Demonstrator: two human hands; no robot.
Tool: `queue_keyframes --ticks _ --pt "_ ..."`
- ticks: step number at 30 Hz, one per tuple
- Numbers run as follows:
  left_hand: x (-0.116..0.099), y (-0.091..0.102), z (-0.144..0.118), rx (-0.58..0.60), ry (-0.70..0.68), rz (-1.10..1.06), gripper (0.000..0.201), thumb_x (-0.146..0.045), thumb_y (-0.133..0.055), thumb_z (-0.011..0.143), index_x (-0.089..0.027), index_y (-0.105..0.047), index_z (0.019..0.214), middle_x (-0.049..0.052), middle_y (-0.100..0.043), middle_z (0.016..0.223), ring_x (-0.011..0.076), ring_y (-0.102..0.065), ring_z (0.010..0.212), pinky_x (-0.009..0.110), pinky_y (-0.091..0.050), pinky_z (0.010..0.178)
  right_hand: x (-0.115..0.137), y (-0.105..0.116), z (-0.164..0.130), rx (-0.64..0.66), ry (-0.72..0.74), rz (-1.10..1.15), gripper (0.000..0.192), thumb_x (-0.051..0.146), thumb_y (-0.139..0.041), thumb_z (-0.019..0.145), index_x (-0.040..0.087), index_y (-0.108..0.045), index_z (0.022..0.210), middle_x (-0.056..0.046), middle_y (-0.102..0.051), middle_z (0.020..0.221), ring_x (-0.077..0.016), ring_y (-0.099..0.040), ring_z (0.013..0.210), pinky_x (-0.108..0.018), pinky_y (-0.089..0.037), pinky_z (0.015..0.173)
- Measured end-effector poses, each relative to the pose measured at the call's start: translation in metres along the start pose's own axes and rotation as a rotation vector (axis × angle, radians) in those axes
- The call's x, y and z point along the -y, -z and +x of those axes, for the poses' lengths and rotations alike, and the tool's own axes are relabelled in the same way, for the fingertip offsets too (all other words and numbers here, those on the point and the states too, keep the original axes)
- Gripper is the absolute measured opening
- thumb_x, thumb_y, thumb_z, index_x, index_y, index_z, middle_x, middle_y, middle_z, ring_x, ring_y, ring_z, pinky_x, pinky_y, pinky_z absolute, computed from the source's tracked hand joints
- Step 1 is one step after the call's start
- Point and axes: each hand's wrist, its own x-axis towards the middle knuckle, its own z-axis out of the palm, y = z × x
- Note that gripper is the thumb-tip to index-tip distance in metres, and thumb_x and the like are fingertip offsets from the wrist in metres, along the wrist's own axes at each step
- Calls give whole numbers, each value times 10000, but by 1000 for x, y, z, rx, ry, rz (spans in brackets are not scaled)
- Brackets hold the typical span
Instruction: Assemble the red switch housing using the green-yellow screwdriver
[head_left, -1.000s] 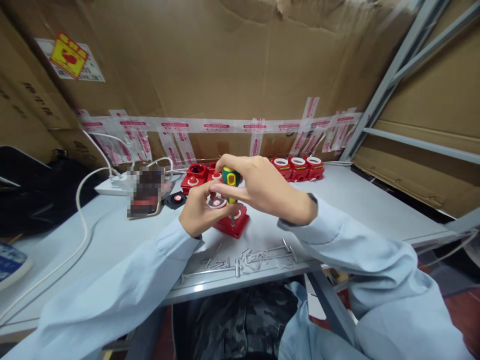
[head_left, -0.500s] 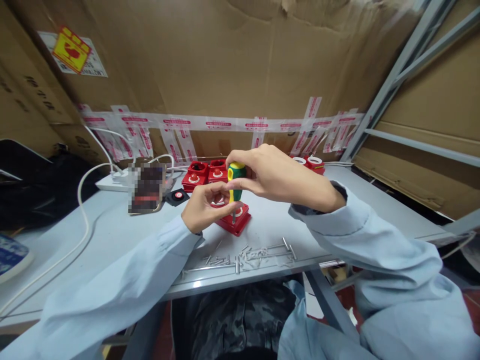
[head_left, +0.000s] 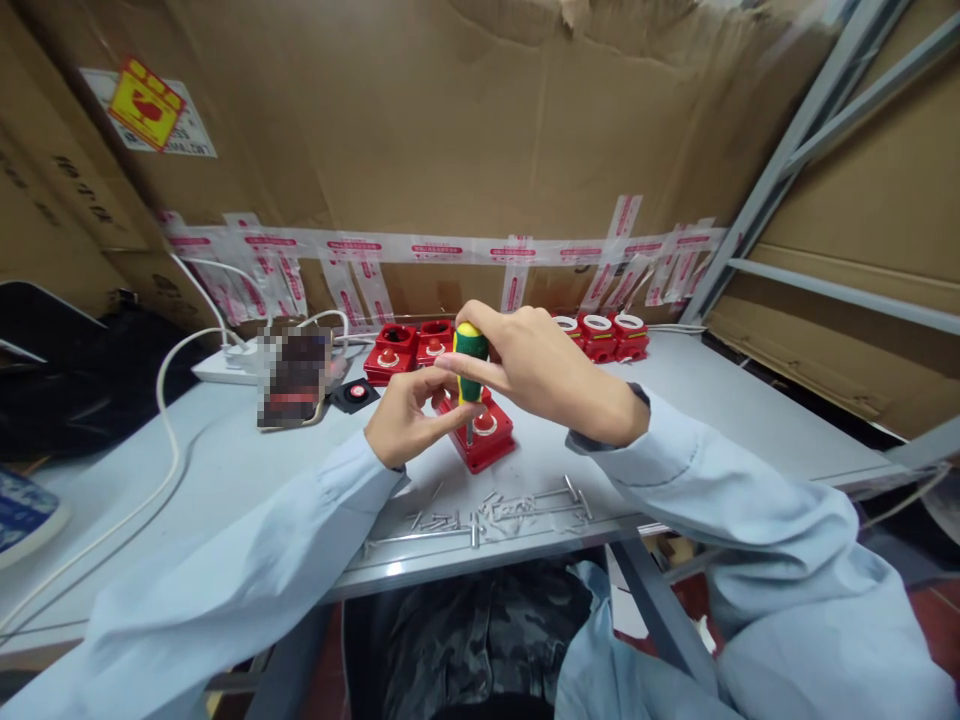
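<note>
**Screwdriver standing on red switch box, both hands on it**

Nearest the worktop (head_left: 675, 420) edge, loose metal screws (head_left: 480, 515) and long pins are lying scattered just in front of the hands. Behind them a red switch box (head_left: 487, 440) is sitting flat on the worktop, red button facing up. The right hand (head_left: 536, 365) is wrapping its fingers (head_left: 469, 368) closed around the green-yellow screwdriver (head_left: 470, 362) handle, holding it upright with the tip down at the box's near edge. The left hand (head_left: 405, 415) is pinching thumb and forefinger together at the shaft, low down; whether a screw is sitting between them is too small to tell. Nothing is bracing the box itself.

Risk, as a judgement: with the box unheld, turning force could be spinning or sliding it, and the tip could be slipping off into the left fingertips. A screw knocked loose would be rolling into the pile or off the edge.

Farther back, more red boxes (head_left: 409, 345) are lined up, three white-ringed ones (head_left: 600, 335) to the right, a white power strip (head_left: 225, 368) with cable to the left, and a taped cardboard wall (head_left: 450, 130) behind.
</note>
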Motion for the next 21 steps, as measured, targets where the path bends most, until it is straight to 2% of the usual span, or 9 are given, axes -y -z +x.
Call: queue_keyframes --ticks 6,11,14,18,21 --pt "5 0 -2 26 -22 35 196 -340 -698 770 -165 -670 853 17 -652 721 130 -488 621 257 -378 562 -6 -8 -12 -51 35 222 332 423 -521 899 178 -502 1122 -14 -612 793 -124 -543 656 -225 -354 600" --pt "0 13 -1 199 -68 221 275 -383 -669 778 -181 -618 957 16 -653 816 138 -541 662 255 -418 600 -12 -11 -16 -59 91 489 296 324 -565 877 164 -483 1112 -11 -613 851 -120 -579 715 -227 -432 638" --pt "-5 26 -5 382 -31 384 210 -369 -646 765 -181 -600 845 3 -637 708 138 -554 610 253 -421 587 -11 -11 -18 -118 96 560 297 304 -576 870 154 -484 1109 -11 -603 866 -110 -583 717 -235 -464 681" --pt "-3 33 -18 743 225 494 242 -404 -633 751 -163 -627 741 41 -675 663 166 -609 588 254 -423 556 -9 -9 -23 -225 103 544 318 348 -603 852 154 -507 1085 -23 -597 906 -116 -583 751 -248 -484 714" --pt "4 27 -26 826 329 526 261 -419 -653 722 -159 -639 732 46 -681 669 167 -608 590 250 -418 553 -11 -9 -26 -286 93 541 322 371 -610 844 163 -518 1071 -28 -592 925 -120 -576 778 -250 -494 726"
